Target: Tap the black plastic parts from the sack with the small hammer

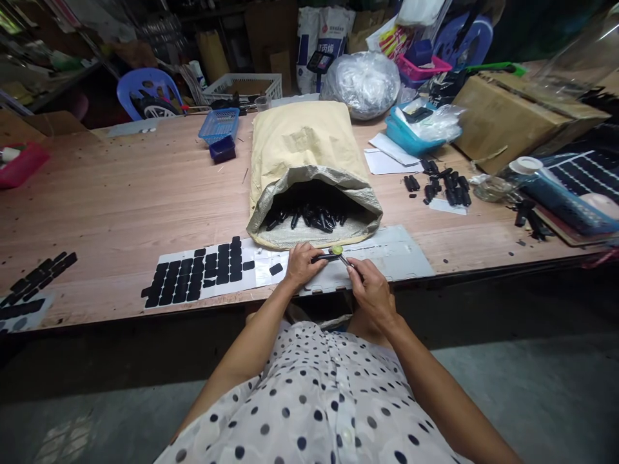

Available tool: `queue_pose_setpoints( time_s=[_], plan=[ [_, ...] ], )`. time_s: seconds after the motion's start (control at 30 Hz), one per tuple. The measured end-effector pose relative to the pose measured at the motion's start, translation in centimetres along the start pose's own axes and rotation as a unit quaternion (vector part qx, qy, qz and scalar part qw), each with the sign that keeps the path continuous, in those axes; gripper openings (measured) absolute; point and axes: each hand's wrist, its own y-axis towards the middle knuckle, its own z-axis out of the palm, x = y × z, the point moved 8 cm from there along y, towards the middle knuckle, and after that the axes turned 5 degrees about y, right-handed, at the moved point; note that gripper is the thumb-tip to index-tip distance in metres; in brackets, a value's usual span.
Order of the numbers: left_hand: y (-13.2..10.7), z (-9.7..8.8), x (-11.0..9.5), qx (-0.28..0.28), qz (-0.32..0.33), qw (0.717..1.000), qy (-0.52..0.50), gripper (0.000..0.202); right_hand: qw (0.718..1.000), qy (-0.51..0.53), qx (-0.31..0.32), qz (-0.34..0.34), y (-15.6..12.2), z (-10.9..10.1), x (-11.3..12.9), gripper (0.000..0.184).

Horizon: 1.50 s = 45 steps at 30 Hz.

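My left hand [300, 264] is closed round a small black plastic part [323, 258] at the table's front edge. My right hand [370, 291] pinches a thin metal tool [344, 260], tweezers by the look of it, whose tip carries a small green piece [337, 249] right at the black part. Both hands work over a grey sheet [396, 254]. Just behind them lies an open woven sack [309, 171] on its side, full of black parts [309, 216]. Left of my hands is a white backing sheet [203, 274] covered with several black rectangular stickers.
More black stickers [36, 277] lie at the far left edge. Loose black parts [442, 187] and papers sit right of the sack. Blue baskets [218, 124], a cardboard box [512, 116], a clear plastic bag [360, 84] and a red tray [19, 164] ring the wooden table [120, 193].
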Motion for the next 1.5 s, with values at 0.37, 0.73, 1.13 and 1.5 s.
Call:
queue_pose_setpoints(
  time_s=[0.37,0.73,1.13,1.5],
  plan=[
    [0.1,0.0,-0.4,0.019,-0.012,1.0,-0.004,0.016,0.999,-0.031,0.039,0.011,0.3,1.0,0.7,0.036],
    [0.1,-0.2,-0.8,0.019,-0.023,1.0,-0.011,0.014,0.989,-0.144,0.001,0.039,4.7,-0.4,-3.4,0.033],
    [-0.3,0.1,-0.7,0.055,-0.005,0.998,0.005,0.016,0.962,-0.266,-0.054,0.027,6.3,0.0,-6.7,0.027],
    [-7.4,1.8,-5.7,0.168,0.125,0.968,-0.139,0.035,0.961,-0.272,-0.041,0.041,6.5,0.0,-6.2,0.025]
  ],
)
